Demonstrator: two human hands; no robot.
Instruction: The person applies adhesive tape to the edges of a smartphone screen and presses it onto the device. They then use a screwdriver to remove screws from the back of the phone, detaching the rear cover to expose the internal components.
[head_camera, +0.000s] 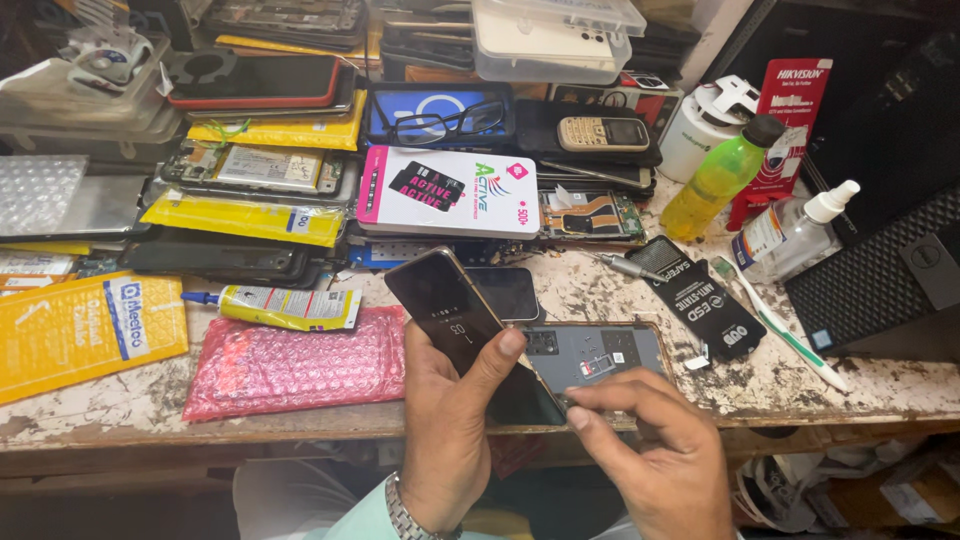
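My left hand (447, 420) holds a dark glossy phone screen panel (450, 312) tilted up off the bench, thumb pressed on its right edge. My right hand (658, 447) pinches the panel's lower corner with fingertips, just above an opened grey phone body (600, 355) lying flat on the worn bench (120, 405). A second dark phone (508, 291) lies behind the raised panel. A metal watch sits on my left wrist.
A pink bubble-wrap pouch (295, 362), glue tube (285, 307) and yellow packets (85, 330) lie left. A black anti-static bag (705, 300), white toothbrush (780, 325), screwdriver (625, 265), green bottle (722, 175) and pump bottle (795, 230) are right. Stacked phones, spectacles (440, 122) and boxes fill the back.
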